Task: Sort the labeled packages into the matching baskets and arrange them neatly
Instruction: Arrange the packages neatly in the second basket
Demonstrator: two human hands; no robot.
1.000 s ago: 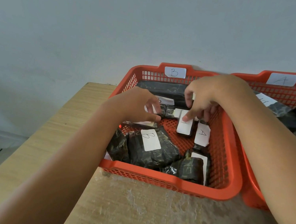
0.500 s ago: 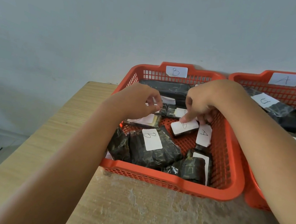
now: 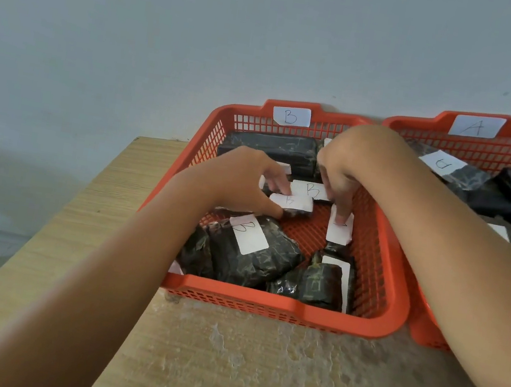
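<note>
An orange basket labelled B [image 3: 280, 306] stands on the table and holds several black packages with white labels. My left hand [image 3: 242, 181] is inside it, fingers pinched on a small B-labelled package [image 3: 292, 204]. My right hand [image 3: 340, 169] reaches in from the right, fingertips resting on a white-labelled package [image 3: 339, 230] near the right wall. A larger B package [image 3: 249, 248] lies at the front. A second orange basket labelled A [image 3: 476, 127] stands to the right with black packages in it.
The wooden table [image 3: 221, 370] has its left edge running diagonally at the left, with floor below it. A grey wall stands right behind both baskets. The two baskets touch side by side.
The small B package has moved left from my right hand into my left hand's grip. My right fingers have dropped onto the package by the right wall.
</note>
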